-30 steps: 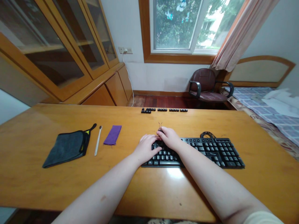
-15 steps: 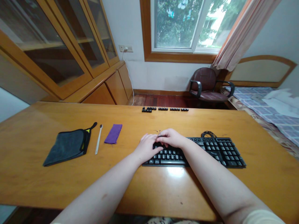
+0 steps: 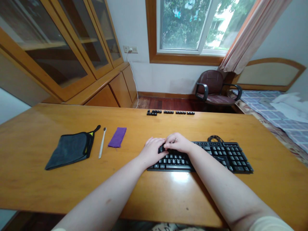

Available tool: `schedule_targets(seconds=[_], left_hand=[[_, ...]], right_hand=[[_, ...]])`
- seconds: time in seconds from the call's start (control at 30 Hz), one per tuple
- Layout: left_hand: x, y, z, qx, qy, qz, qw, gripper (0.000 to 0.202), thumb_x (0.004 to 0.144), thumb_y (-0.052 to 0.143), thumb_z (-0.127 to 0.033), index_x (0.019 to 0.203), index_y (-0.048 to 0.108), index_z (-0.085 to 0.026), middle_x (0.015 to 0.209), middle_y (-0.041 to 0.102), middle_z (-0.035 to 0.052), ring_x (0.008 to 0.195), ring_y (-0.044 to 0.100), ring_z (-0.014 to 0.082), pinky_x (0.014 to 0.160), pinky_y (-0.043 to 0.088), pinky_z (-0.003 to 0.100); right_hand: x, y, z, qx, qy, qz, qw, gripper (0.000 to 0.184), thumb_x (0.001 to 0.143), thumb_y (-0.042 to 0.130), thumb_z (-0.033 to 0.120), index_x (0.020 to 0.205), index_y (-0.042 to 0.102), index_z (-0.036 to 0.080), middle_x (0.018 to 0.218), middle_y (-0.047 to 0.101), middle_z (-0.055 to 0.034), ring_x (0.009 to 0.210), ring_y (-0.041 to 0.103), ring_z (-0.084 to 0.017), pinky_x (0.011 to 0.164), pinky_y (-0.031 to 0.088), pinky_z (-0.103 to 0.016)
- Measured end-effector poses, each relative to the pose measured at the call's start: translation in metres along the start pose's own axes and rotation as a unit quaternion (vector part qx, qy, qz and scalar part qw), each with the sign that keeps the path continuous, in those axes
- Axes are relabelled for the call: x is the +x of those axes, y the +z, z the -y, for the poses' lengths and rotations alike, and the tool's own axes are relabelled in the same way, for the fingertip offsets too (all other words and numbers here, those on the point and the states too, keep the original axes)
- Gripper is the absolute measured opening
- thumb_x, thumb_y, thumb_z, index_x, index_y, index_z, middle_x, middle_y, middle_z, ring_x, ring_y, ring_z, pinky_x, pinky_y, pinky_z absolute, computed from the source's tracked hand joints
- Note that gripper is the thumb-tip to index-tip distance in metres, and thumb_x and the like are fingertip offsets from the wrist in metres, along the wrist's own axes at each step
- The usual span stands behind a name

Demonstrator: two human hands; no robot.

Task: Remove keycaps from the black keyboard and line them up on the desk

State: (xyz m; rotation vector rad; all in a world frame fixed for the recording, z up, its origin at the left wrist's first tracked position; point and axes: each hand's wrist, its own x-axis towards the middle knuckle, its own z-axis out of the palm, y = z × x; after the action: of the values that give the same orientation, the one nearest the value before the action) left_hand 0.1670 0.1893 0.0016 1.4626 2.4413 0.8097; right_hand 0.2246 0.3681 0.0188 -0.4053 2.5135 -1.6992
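A black keyboard (image 3: 176, 162) lies on the wooden desk (image 3: 158, 195), its upper left part covered by my hands. My left hand (image 3: 152, 150) rests across the keyboard's left end and holds it, thumb apart on the keys, fingers reaching toward the far edge. Right beside it, my right hand (image 3: 176, 143) is closed in a pinch over the upper left keys. Thin metal wire ends (image 3: 175, 140) show at its fingers, looking like those of a wire keycap puller; most of that tool is hidden. Whether a keycap sits in it cannot be made out.
Loose black keycaps (image 3: 168, 112) stand in small groups along the desk's far edge. To the left lie a folded grey cloth (image 3: 69, 149), a white toothbrush (image 3: 102, 143) and a purple cloth (image 3: 117, 137). The coiled cable (image 3: 215, 138) sits behind the keyboard.
The wire ends have shifted from between my hands to the right, over my right hand's fingers, as that hand turned. My left hand and the keyboard hold their place.
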Motion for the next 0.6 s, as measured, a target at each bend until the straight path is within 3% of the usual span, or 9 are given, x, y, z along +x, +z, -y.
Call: schedule_targets(seconds=[0.13,0.23,0.33,0.4,0.5,0.6], left_hand=[[0.0002,-0.0005,-0.0003,-0.001,0.002,0.002,1.0,0.04,0.075,0.064,-0.036,0.113,0.055,-0.025,0.117,0.06,0.0032,0.111,0.051,0.0229,0.102,0.031,0.045],[0.0001,-0.0014,-0.0008,0.001,-0.002,0.002,1.0,0.037,0.076,0.063,-0.038,0.11,0.057,-0.024,0.113,0.061,0.0048,0.109,0.052,0.0238,0.102,0.03,0.046],[-0.0001,-0.0015,-0.0008,0.002,-0.002,0.0,1.0,0.04,0.076,0.063,-0.039,0.112,0.055,-0.024,0.114,0.061,0.0051,0.109,0.051,0.024,0.103,0.029,0.046],[-0.0003,-0.001,-0.0003,0.004,-0.002,-0.002,1.0,0.041,0.076,0.062,-0.04,0.113,0.054,-0.023,0.114,0.061,0.0052,0.109,0.051,0.0239,0.103,0.029,0.045],[-0.0002,0.0001,0.0003,0.008,0.001,-0.008,1.0,0.041,0.076,0.062,-0.041,0.112,0.055,-0.023,0.113,0.061,0.0051,0.108,0.052,0.0238,0.102,0.03,0.045],[0.0002,0.0009,0.0004,0.01,0.002,-0.01,1.0,0.038,0.075,0.063,-0.04,0.11,0.056,-0.024,0.111,0.061,0.0045,0.107,0.052,0.0239,0.1,0.032,0.044]], right_hand=[[0.0009,0.001,-0.0022,0.019,0.018,0.001,1.0,0.035,0.079,0.058,0.044,0.072,0.068,0.012,0.071,0.065,-0.0042,0.07,0.058,-0.014,0.07,0.045,-0.026],[0.002,0.0032,-0.0044,0.016,0.041,-0.044,0.998,0.033,0.082,0.054,0.043,0.081,0.066,0.012,0.068,0.062,-0.0015,0.065,0.056,-0.012,0.065,0.045,-0.025],[0.0031,0.0044,-0.0065,-0.032,0.052,-0.095,0.994,0.032,0.086,0.05,0.041,0.08,0.064,0.013,0.062,0.059,0.0003,0.057,0.053,-0.011,0.059,0.043,-0.023],[0.0038,0.0041,-0.007,-0.079,0.027,-0.108,0.991,0.032,0.086,0.051,0.04,0.073,0.065,0.014,0.061,0.059,-0.0006,0.06,0.054,-0.012,0.063,0.044,-0.025],[0.0045,0.0037,-0.0071,-0.098,-0.025,-0.093,0.99,0.033,0.082,0.057,0.043,0.067,0.067,0.015,0.061,0.062,-0.002,0.066,0.057,-0.014,0.069,0.045,-0.027],[0.0044,0.0046,-0.0086,-0.067,-0.022,-0.042,0.997,0.032,0.076,0.063,0.047,0.07,0.071,0.016,0.065,0.065,-0.0025,0.063,0.058,-0.014,0.065,0.046,-0.026]])
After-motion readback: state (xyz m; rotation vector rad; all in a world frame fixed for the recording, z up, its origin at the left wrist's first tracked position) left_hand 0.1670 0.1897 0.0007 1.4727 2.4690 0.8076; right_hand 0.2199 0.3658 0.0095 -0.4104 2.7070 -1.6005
